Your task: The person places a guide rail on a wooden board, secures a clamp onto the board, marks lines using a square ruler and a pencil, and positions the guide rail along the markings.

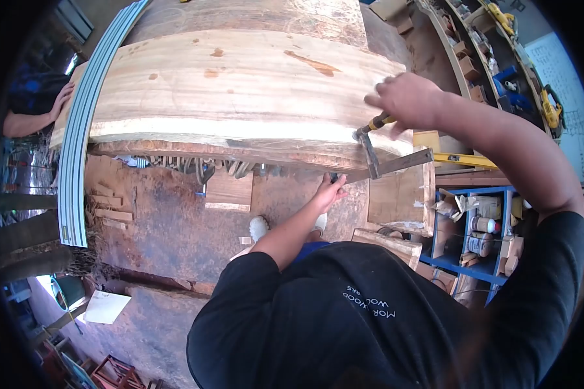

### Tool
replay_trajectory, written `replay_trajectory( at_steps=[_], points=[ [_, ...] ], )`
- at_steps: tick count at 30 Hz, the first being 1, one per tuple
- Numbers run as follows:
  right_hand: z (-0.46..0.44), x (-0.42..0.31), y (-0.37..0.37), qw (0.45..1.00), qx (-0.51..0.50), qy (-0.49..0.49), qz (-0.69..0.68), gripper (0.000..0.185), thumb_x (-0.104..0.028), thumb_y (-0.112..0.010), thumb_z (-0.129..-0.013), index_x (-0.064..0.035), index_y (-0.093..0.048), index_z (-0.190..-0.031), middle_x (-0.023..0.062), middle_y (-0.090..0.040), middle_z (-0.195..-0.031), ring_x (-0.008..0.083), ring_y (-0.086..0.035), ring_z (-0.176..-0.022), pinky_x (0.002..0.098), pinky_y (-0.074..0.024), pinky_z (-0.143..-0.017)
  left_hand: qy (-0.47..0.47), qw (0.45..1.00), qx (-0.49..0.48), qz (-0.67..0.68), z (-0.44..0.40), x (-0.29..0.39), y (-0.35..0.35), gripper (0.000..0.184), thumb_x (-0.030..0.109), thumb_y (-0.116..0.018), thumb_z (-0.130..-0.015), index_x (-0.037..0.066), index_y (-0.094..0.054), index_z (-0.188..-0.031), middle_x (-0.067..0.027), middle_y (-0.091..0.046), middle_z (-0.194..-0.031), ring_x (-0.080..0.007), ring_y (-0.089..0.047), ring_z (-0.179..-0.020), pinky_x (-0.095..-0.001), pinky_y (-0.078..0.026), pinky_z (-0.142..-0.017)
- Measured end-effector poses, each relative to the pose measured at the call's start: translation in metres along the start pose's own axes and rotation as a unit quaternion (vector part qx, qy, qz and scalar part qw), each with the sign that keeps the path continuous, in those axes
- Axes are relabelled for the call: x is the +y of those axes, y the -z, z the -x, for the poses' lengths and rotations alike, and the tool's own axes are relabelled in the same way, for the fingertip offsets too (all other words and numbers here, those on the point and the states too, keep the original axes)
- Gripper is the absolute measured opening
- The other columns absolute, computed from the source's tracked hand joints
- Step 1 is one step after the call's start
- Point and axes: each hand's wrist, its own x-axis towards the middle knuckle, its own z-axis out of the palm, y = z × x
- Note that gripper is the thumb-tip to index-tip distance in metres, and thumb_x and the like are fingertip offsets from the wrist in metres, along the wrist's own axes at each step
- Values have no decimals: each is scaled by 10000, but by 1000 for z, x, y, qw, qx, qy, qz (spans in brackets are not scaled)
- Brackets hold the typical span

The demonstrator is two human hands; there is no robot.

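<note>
A bar clamp with a long flat steel bar and a yellow-and-black handle lies across the right end of a thick wooden slab, near its front edge. My right hand is at the clamp's handle, palm over it and fingers partly curled. Below the slab's edge, my left hand is closed around the dark end of the bar. The clamp's screw end is close to the slab's front edge; I cannot tell whether it presses on the wood.
A long striped metal rail crosses the slab's left end, where another person's hand rests. Blue shelving with bottles stands at right, near a yellow level. Wood offcuts lie on the floor at left.
</note>
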Motion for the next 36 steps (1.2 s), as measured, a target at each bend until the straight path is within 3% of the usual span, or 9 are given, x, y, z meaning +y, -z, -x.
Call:
replay_trajectory(
  at_steps=[3, 7, 10, 16, 18, 21, 23, 28, 36],
  points=[
    [3, -12, -12, 993, -79, 41, 81, 361, -370, -642, -807, -20, -597, -880, 63, -596, -776, 282, -636, -801, 384, -490, -767, 0, 1000, 20, 8, 4, 0, -4, 437, 314, -621, -907, 113, -313, -1143, -20, -467, -1007, -75, -478, -734, -390, -514, -877],
    [-17, -15, 2, 954, -239, -166, -69, 374, -359, -655, -811, 14, -643, -821, 112, -645, -758, 273, -638, -723, 384, -511, -676, -16, 999, 19, 21, -4, -2, -4, 428, 312, -616, -910, 106, -315, -1133, -26, -468, -1011, -75, -475, -723, -398, -511, -880],
    [-39, 7, 5, 772, -396, -350, -353, 489, -414, -620, -855, 43, -585, -686, 83, -541, -600, 196, -478, -486, 363, -405, -462, -13, 999, 34, 12, 5, -3, -6, 414, 308, -612, -913, 107, -323, -1131, -23, -470, -1014, -74, -473, -717, -402, -511, -872],
    [-35, 0, 13, 824, -364, -321, -291, 479, -445, -649, -829, 34, -640, -846, 139, -650, -750, 253, -627, -581, 384, -517, -546, -5, 999, 45, 5, 1, -2, -4, 521, 331, -647, -885, 87, -293, -1180, -37, -466, -1032, -98, -475, -725, -399, -538, -827],
    [-19, -7, 9, 954, -210, -171, -131, 413, -419, -668, -793, -52, -608, -972, 106, -640, -916, 264, -632, -875, 418, -501, -728, 6, 1000, -8, 6, -5, -5, 6, 932, 348, -632, -892, 36, 49, -1446, -93, -401, -1242, -116, -507, -841, -400, -532, -844],
    [-2, -9, 4, 992, -87, 73, 57, 287, -358, -546, -845, -92, -621, -921, 106, -626, -929, 275, -643, -893, 425, -499, -753, 7, 999, 33, 3, -2, -3, -1, 737, 338, -621, -901, 64, -141, -1389, -43, -446, -1131, -101, -511, -827, -399, -527, -855],
    [1, -11, 6, 989, -109, 56, 80, 240, -249, -461, -874, -97, -647, -895, 105, -652, -915, 272, -650, -887, 420, -508, -745, -9, 1000, 21, 8, -1, -3, -1, 623, 328, -629, -898, 70, -216, -1287, -43, -452, -1070, -103, -504, -791, -402, -531, -849],
    [-22, 7, -21, 908, -282, -211, -227, 303, -319, -699, -784, -17, -676, -769, 138, -642, -721, 253, -610, -616, 370, -489, -542, -40, 999, 0, 25, -3, -10, 6, 396, 311, -633, -898, 113, -365, -1113, -6, -493, -917, -100, -502, -714, -398, -537, -820],
    [-22, 2, 1, 834, -344, -287, -320, 414, -384, -703, -793, 24, -630, -788, 105, -622, -719, 237, -562, -572, 364, -467, -508, -20, 999, 19, -43, -3, -4, 3, 529, 413, -627, -883, 96, -317, -1172, -43, -491, -1060, -164, -526, -862, -406, -495, -874]
  ],
)
